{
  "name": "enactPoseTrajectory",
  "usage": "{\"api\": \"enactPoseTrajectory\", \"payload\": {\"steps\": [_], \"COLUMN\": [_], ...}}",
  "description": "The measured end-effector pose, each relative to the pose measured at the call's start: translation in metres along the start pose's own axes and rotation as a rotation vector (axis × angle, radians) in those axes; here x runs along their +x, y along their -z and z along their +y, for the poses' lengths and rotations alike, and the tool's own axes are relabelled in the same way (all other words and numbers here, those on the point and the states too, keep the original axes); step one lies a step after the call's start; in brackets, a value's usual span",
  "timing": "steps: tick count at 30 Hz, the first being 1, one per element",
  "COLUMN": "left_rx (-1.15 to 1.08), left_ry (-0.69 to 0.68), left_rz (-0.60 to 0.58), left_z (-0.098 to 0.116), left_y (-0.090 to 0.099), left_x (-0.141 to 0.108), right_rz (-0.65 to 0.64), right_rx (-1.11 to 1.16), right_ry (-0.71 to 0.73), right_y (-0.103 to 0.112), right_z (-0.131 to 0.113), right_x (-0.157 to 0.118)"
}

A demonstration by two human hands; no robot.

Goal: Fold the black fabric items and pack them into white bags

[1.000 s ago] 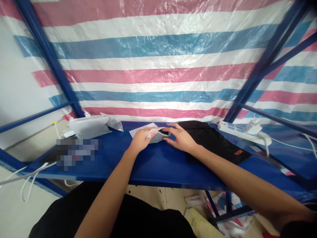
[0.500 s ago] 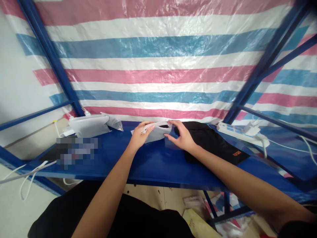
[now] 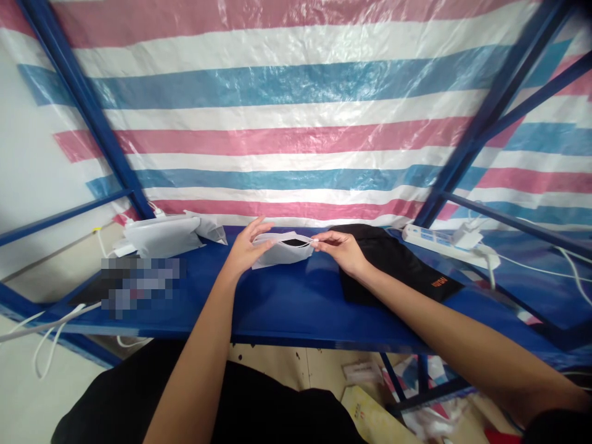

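A whitish zip bag [image 3: 283, 253] stands on the blue shelf, its mouth parted in the middle and something black [image 3: 296, 242] showing inside. My right hand [image 3: 343, 248] pinches the right end of the bag's zip, where a small white slider seems to sit between thumb and fingertips. At the bag's left end is my left hand [image 3: 246, 248], fingers spread and raised, its thumb by the rim; whether it touches cannot be made out. Beneath my right wrist lies a flat black cloth item [image 3: 393, 265] with orange lettering.
Another whitish bag [image 3: 164, 234] leans at the back left, near white plugs. A blurred-out patch [image 3: 143, 283] covers something at the left. To the right lies a white power strip [image 3: 446, 243] with cables. Blue posts flank the shelf [image 3: 277, 308], before a striped plastic sheet [image 3: 287, 142].
My left hand has opened and shifted left off its hold on the rim. My right hand has closed from a wide grip to a pinch at the zip's end. The bag's mouth is narrower.
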State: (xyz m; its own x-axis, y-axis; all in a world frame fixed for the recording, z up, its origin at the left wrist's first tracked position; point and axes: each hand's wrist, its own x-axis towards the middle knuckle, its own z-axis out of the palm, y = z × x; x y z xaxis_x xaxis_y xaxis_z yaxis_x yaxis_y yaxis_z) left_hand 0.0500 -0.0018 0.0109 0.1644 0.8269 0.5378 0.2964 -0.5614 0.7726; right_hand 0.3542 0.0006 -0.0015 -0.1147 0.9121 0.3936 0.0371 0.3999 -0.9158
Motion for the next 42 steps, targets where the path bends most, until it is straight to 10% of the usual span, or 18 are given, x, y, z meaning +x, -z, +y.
{"api": "enactPoseTrajectory", "payload": {"steps": [6, 13, 42], "left_rx": [0.485, 0.634, 0.642], "left_ry": [-0.487, -0.548, -0.392], "left_rz": [0.068, -0.139, -0.077], "left_z": [0.050, 0.063, 0.019], "left_y": [-0.028, -0.069, 0.014], "left_x": [-0.007, 0.010, 0.001], "right_rz": [0.084, 0.011, 0.140], "right_rx": [0.000, -0.091, -0.079], "right_ry": [0.098, 0.170, 0.129], "right_y": [-0.007, -0.007, -0.012], "right_z": [-0.004, -0.004, 0.000], "right_x": [-0.006, -0.014, -0.002]}}
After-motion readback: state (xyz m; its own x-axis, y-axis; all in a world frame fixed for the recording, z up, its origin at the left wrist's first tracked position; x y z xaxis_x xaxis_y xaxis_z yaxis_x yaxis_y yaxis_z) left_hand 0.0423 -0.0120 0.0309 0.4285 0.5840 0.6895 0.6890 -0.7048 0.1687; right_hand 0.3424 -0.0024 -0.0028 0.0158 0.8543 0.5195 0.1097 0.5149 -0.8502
